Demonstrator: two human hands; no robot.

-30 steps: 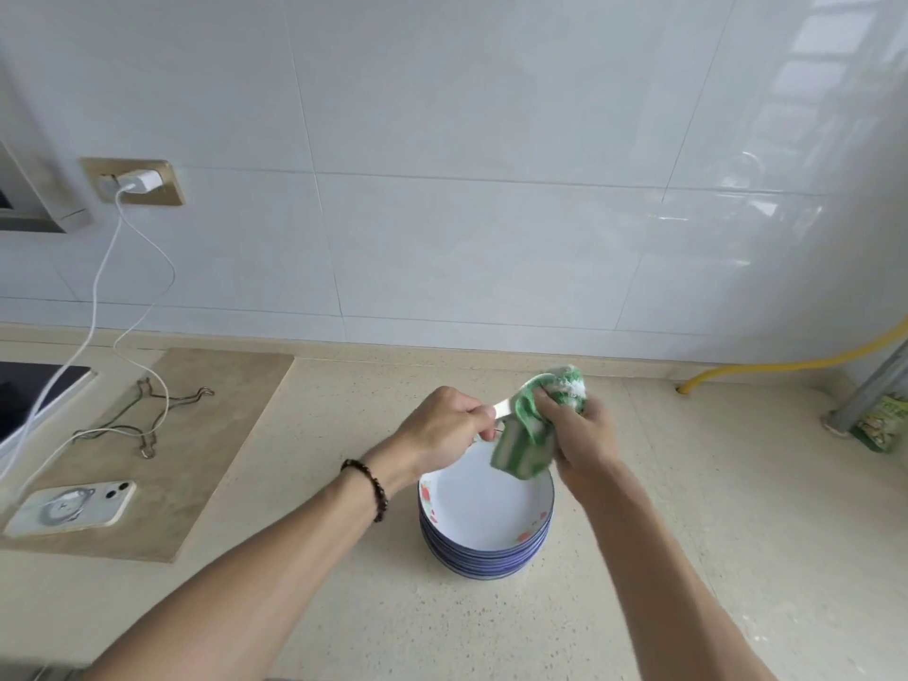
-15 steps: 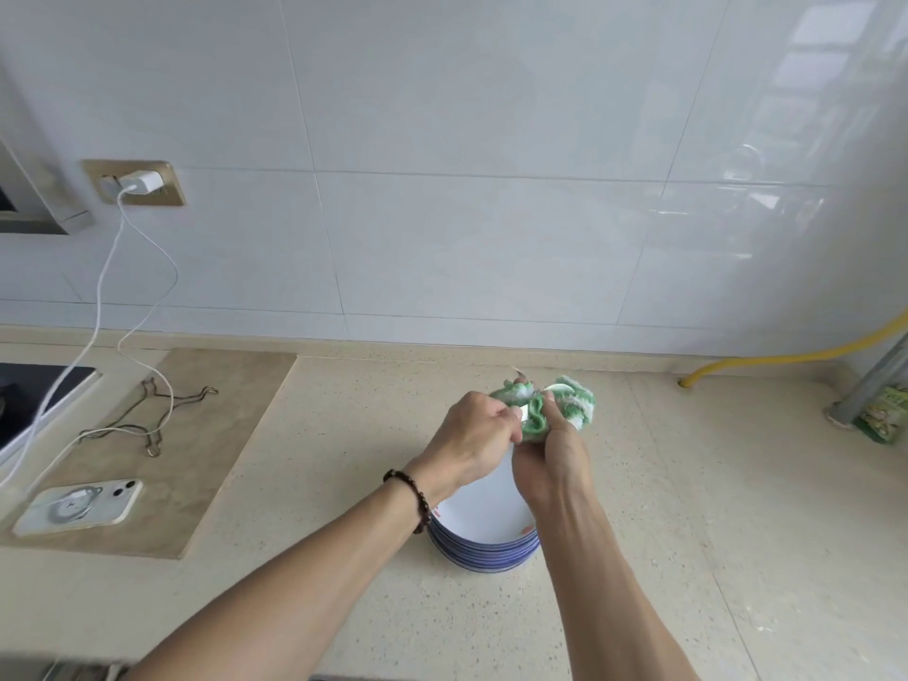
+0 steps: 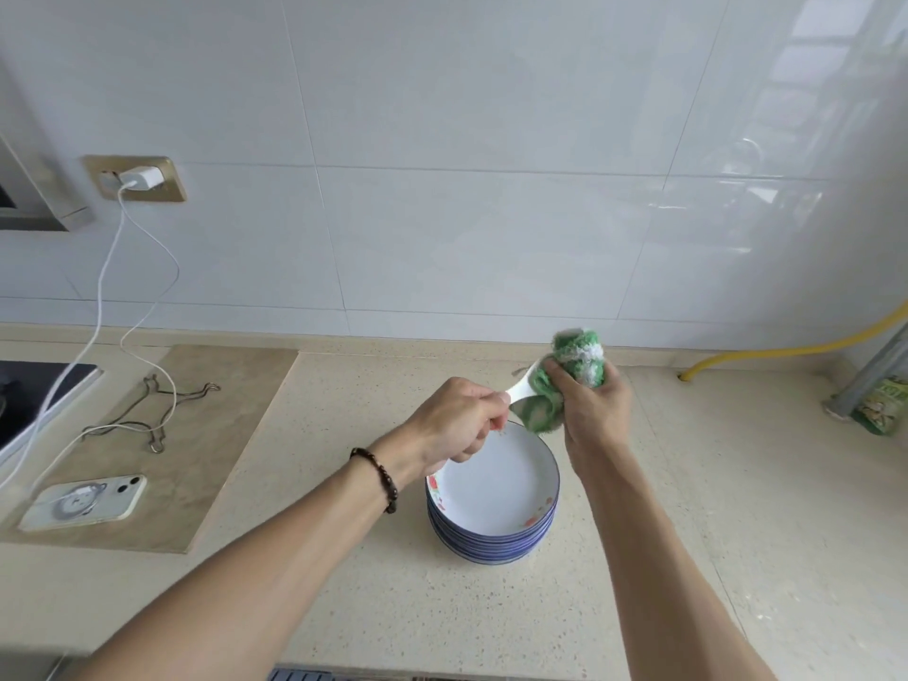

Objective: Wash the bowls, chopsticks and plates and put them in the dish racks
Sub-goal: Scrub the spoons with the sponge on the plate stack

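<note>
left hand (image 3: 454, 417) grip: curled on 1 white spoon (image 3: 522, 389) | right hand (image 3: 592, 410) grip: clutching 1 green cloth (image 3: 572, 373) | 1 plate stack (image 3: 494, 508)

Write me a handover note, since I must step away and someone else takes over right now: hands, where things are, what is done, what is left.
Left hand: grips the handle of a white spoon, held above the plates.
Right hand: holds the green dishcloth bunched around the spoon's far end.
Stack of blue-rimmed plates: on the counter below the hands, top one looks clean inside.
Done: spoon is mid-scrub; nothing visibly racked.
Left: finish the spoon, wash the plates. No dish rack, bowls or chopsticks in view.
</note>
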